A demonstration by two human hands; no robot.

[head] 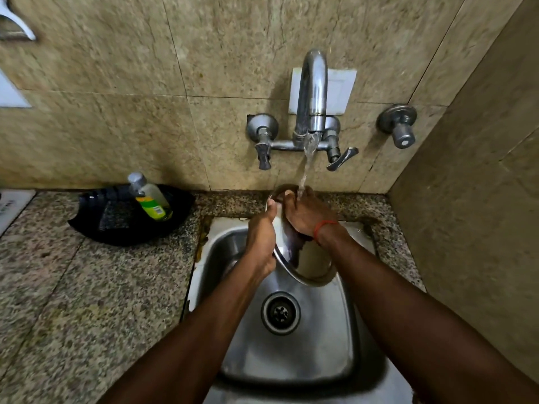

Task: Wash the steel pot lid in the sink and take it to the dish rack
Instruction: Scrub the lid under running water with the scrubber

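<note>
Steel pot lid (310, 265) is held tilted on edge over the sink (291, 363), its top under the tap's (313, 91) stream so the water drains into the basin. The left hand (261, 237) grips its left rim to steady it. The right hand (309, 214) lies fairly flat against the upper face, likely rubbing it.

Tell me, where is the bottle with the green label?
In the head view, the bottle leans in the black tray on the counter, left of the sink and close to the back wall.
</note>
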